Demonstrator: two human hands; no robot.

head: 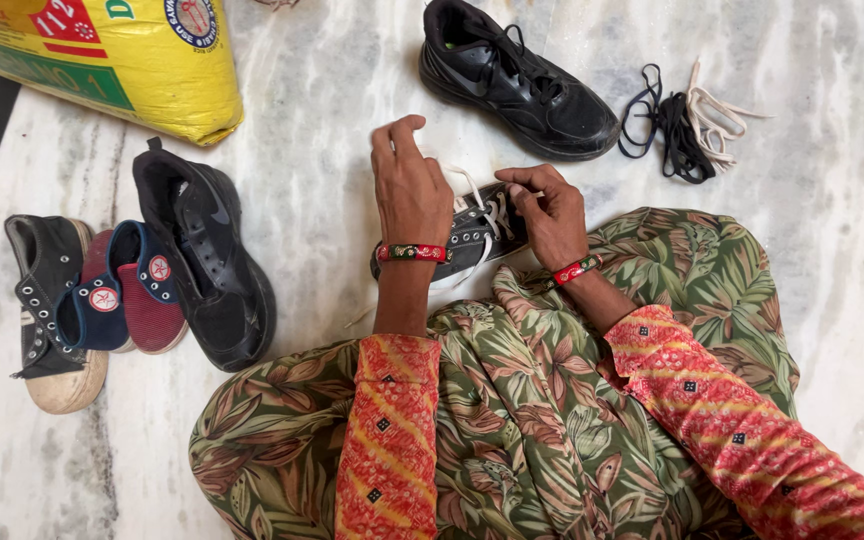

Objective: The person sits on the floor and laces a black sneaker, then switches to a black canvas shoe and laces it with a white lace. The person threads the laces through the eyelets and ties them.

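Observation:
A dark canvas sneaker point(464, 243) with white laces point(474, 190) lies on the marble floor in front of my lap. My left hand point(409, 185) sits over its far end, fingers pinched on a white lace. At the eyelets, my right hand point(550, 212) pinches another part of the lace. Both wrists wear red and green bangles. Much of the sneaker is hidden under my hands.
A black sports shoe point(514, 78) lies beyond my hands, with loose black and white laces point(687, 122) to its right. On the left lie another black shoe point(204, 260), a pair of small blue and red shoes point(122, 290), a canvas sneaker point(47, 310) and a yellow sack point(112, 55).

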